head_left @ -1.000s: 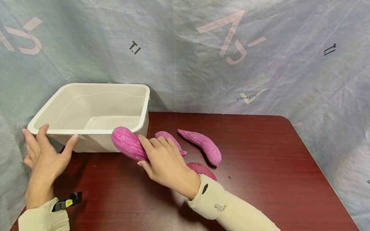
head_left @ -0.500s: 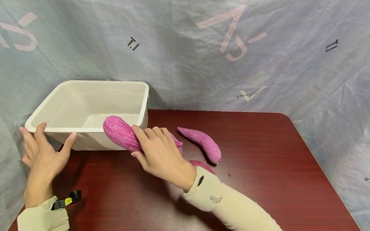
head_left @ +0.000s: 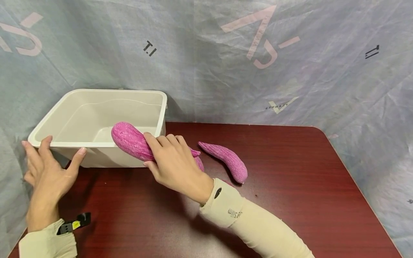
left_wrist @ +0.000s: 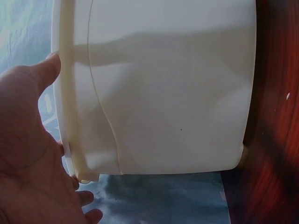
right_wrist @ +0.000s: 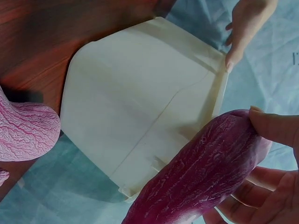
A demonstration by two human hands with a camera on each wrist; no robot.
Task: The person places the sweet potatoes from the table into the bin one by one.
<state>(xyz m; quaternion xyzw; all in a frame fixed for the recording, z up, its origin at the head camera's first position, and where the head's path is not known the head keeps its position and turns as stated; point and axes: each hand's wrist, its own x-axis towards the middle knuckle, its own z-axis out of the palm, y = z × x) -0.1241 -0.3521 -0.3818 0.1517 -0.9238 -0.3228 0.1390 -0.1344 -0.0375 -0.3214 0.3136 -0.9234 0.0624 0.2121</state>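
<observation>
My right hand (head_left: 177,166) grips a pink-purple eggplant (head_left: 132,141) with a wrinkled skin. Its rounded end points left over the near rim of the off-white plastic bin (head_left: 96,144), and its thin end pokes out past the fingers. In the right wrist view the thumb and fingertips lie on the eggplant (right_wrist: 201,172). My left hand (head_left: 51,175) touches the bin's near-left rim, thumb and fingers spread apart. The left wrist view shows that thumb at the rim of the bin (left_wrist: 173,102).
A curved eggplant (head_left: 227,159) lies right of the bin on the red-brown table (head_left: 290,200). Another pink one (head_left: 199,163) is mostly hidden behind my right hand. A reddish item (head_left: 227,182) barely shows behind the sleeve. Grey printed sheeting (head_left: 206,64) hangs behind.
My right hand has carried the eggplant left and up, from in front of the bin to over its near rim. The left hand stays at the rim.
</observation>
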